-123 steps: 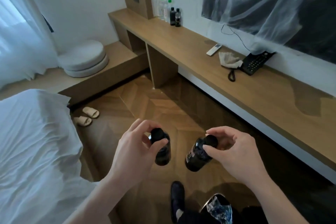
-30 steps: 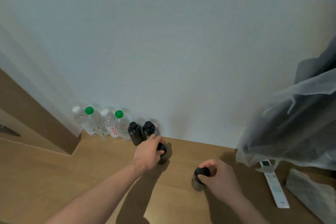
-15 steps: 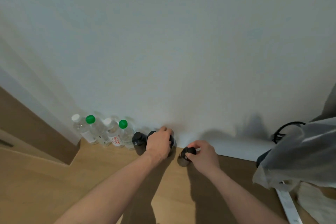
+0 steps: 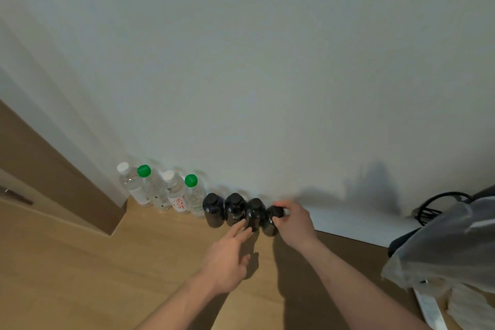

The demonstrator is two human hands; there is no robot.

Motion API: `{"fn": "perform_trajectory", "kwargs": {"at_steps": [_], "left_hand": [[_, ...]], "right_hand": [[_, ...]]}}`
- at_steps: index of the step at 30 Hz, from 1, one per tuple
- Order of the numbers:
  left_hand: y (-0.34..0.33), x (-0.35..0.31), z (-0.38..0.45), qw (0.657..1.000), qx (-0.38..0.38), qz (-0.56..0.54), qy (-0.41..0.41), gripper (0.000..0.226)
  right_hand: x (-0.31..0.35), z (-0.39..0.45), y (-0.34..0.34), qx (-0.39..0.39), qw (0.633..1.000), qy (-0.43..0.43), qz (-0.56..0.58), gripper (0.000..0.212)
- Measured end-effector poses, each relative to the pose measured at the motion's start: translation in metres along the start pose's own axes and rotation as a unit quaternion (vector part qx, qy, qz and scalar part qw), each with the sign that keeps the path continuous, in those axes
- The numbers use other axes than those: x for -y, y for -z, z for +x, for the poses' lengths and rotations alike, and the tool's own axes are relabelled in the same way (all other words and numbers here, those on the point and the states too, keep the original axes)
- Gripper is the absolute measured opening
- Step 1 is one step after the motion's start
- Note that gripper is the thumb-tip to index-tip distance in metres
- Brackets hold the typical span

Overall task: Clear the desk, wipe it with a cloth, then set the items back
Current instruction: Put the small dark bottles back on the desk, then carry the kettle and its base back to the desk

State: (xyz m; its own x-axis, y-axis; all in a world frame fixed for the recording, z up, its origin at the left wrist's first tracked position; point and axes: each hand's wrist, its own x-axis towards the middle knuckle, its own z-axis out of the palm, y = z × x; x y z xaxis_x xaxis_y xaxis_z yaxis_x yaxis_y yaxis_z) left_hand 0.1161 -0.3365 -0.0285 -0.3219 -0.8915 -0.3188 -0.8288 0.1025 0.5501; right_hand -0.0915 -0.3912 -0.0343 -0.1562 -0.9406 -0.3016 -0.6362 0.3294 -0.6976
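Four dark bottles stand in a row on the wooden bench [image 4: 80, 276], backed up against the white wall [image 4: 241, 61]. The right hand [image 4: 294, 222] grips the fourth dark bottle [image 4: 271, 225], at the right end, with fingers and thumb curled round its cap, and this bottle stands touching its neighbour. The left hand [image 4: 227, 260] holds nothing; its fingers are stretched out straight, the tips at the lower front of the third dark bottle [image 4: 254, 213], though whether they quite touch it is hard to tell. To the left stand the second dark bottle [image 4: 235, 209] and the first dark bottle [image 4: 213, 209], close together. Further left is a cluster of four clear water bottles [image 4: 160, 190], two with green caps and two with white, tucked beside a wooden panel [image 4: 53, 177]. At the far right a grey plastic sheet [image 4: 450, 244] hangs over the bench, with a black cable [image 4: 434, 206] coiled behind it.
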Motion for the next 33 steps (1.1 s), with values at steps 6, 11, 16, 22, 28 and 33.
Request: {"fn": "perform_trajectory", "kwargs": {"at_steps": [6,11,16,22,28,33], "left_hand": [[0.016,-0.002,-0.031,0.999,-0.015,-0.037,-0.02,0.061],[0.033,-0.012,-0.063,0.997,-0.031,-0.025,-0.071,0.054],[0.046,-0.041,-0.093,0.994,-0.019,-0.01,-0.104,0.053],[0.042,-0.08,-0.117,0.987,-0.035,0.046,-0.148,0.06],[0.019,-0.118,-0.153,0.98,-0.025,0.086,-0.18,0.06],[-0.025,-0.156,-0.199,0.973,-0.009,0.106,-0.204,0.06]], "right_hand": [[0.009,-0.048,0.028,0.056,0.998,0.023,-0.018,0.042],[0.013,-0.106,0.054,0.1,0.994,0.038,-0.016,0.038],[0.012,-0.177,0.08,0.066,0.995,0.055,-0.043,0.048],[-0.007,-0.246,0.108,0.029,0.995,0.057,-0.082,0.059],[-0.04,-0.316,0.129,0.013,0.997,0.031,-0.068,0.064],[-0.08,-0.401,0.149,-0.007,0.998,-0.004,-0.064,0.068]]}}
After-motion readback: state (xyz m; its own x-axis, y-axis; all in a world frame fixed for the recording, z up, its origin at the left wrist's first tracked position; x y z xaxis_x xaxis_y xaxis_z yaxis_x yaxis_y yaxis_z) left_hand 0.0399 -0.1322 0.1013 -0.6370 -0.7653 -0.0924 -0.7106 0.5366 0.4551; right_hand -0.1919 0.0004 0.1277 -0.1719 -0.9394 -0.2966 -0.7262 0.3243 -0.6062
